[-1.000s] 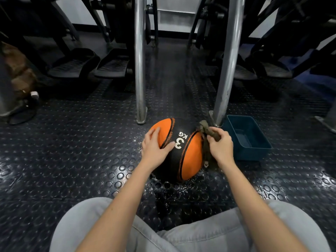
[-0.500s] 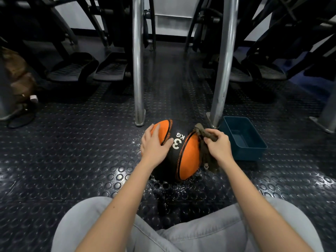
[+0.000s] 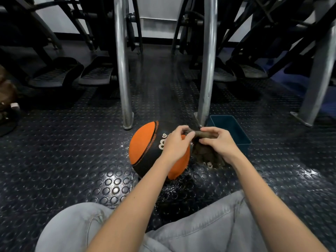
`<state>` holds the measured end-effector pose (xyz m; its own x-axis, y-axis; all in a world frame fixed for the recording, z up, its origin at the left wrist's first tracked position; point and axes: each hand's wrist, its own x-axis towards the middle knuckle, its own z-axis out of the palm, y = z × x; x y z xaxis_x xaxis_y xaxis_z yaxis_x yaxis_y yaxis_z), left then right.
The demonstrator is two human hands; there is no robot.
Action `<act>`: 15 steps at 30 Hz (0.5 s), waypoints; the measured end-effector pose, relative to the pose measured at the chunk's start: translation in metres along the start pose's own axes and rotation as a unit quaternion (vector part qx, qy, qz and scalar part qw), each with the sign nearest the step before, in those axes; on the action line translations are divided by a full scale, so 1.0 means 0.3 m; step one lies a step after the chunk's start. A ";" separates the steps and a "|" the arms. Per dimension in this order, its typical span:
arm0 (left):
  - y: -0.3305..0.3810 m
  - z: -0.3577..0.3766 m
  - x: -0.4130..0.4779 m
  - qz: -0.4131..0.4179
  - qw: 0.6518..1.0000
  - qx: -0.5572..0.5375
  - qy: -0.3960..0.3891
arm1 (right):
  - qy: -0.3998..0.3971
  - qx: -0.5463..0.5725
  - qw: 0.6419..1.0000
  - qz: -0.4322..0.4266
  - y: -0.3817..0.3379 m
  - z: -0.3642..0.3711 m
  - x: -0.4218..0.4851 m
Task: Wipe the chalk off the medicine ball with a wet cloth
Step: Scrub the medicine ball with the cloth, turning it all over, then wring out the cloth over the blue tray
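Head camera, looking down past the person's grey-trousered knees (image 3: 209,224) to a dark studded rubber floor (image 3: 72,160).

An orange and black medicine ball (image 3: 143,148) sits on the floor just ahead of the knees, with neither hand steadying it. Its white weight marking faces up.

Both hands meet over the ball's right side. The left hand (image 3: 175,144) has its fingers curled, pinching one end of the brown cloth (image 3: 205,155). The right hand (image 3: 218,142) pinches the other end the same way. The cloth's top edge is pulled into a tight roll between them, and the rest hangs in a bunch reaching the floor beside the ball. This two-handed hold looks like refolding or wringing, probably to get a fresh face before more wiping.

A blue tub (image 3: 234,131) stands just beyond the right hand, likely kept close for re-wetting; whether it holds water cannot be told. Pale specks dot the floor around the ball. Metal machine posts (image 3: 207,70) rise behind.
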<state>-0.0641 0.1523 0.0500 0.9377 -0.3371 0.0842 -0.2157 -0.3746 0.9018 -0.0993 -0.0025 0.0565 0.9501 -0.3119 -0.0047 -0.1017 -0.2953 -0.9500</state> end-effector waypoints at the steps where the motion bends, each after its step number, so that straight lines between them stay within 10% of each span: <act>1: 0.010 0.009 0.013 -0.004 0.999 -0.036 -0.004 | -0.008 0.001 1.000 -0.002 0.002 -0.010 0.003; 15: 0.166 0.157 0.209 0.177 0.979 -0.018 -0.100 | -0.121 -0.026 0.989 0.083 0.047 -0.237 0.106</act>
<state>-0.0289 0.0718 0.0802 0.7330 -0.6045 0.3120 -0.5040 -0.1745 0.8459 -0.0916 -0.0806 0.0651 0.9613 -0.1361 -0.2395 -0.2707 -0.3068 -0.9125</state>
